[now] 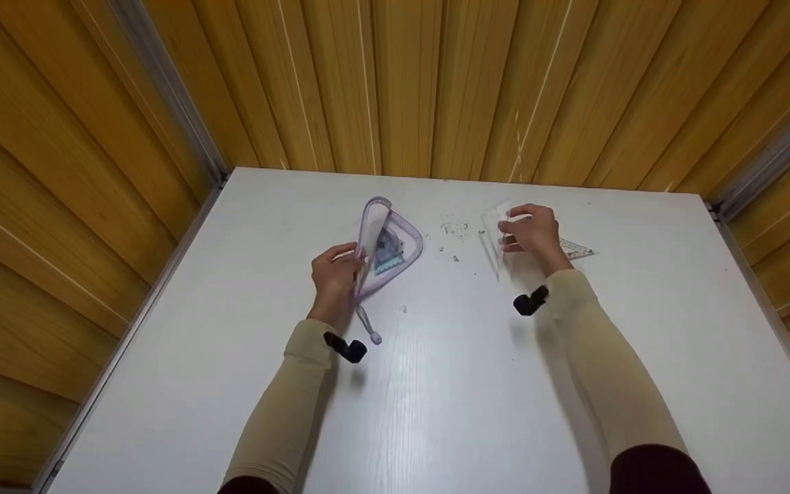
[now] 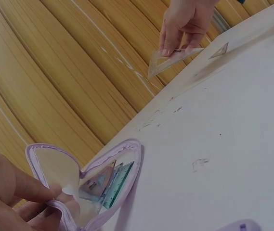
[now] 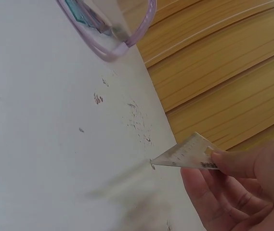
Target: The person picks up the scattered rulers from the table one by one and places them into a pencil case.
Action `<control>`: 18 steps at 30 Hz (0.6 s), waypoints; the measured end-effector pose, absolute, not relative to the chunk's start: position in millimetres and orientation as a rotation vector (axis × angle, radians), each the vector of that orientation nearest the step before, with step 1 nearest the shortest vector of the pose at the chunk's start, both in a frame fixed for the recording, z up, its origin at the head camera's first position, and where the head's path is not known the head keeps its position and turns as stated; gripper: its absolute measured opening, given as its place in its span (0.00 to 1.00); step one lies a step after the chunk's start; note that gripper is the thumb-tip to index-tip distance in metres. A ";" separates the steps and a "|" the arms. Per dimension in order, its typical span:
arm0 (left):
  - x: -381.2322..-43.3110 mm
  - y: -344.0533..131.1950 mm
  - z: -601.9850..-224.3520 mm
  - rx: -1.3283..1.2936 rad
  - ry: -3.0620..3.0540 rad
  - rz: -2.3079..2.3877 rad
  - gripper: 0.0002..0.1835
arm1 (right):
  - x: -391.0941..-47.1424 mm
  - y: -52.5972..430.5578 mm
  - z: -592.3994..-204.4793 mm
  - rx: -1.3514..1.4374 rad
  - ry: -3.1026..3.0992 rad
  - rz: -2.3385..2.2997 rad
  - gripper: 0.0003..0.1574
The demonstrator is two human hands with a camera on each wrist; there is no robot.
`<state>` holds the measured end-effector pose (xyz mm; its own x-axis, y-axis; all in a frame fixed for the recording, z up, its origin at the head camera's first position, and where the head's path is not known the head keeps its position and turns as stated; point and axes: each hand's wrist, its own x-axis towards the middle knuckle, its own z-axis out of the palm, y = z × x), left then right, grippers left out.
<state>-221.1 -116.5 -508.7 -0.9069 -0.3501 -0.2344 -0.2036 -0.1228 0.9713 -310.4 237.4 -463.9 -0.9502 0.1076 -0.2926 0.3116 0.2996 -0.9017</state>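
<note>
My left hand [image 1: 334, 278] pinches the edge of a clear pouch with a lavender zip border [image 1: 414, 239], which gapes unzipped on the table. Inside it lie a teal ruler [image 2: 118, 185] and a bluish see-through piece [image 2: 97, 185]. From the pouch's near end a lavender strap [image 1: 366, 324] hangs down onto the table. Over to the right, my right hand [image 1: 535, 232] pinches a clear set square [image 3: 185, 151] between thumb and fingers, tilted above the tabletop. A second clear set square [image 1: 577, 250] lies flat just right of that hand, partly hidden behind it in the head view.
Dark smudges and crumbs [image 1: 455, 229] dot the white table [image 1: 436, 384] between the hands. Yellow wood-look panels [image 1: 402, 82] rise behind the table's far edge and along both sides. A black wrist camera [image 1: 345, 347] sticks out from the left cuff, another [image 1: 531, 300] from the right.
</note>
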 end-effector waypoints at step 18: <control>-222.3 -116.3 -507.9 0.656 -1.998 -2.197 0.15 | -315.7 192.3 -476.6 0.374 2.358 -1.695 0.22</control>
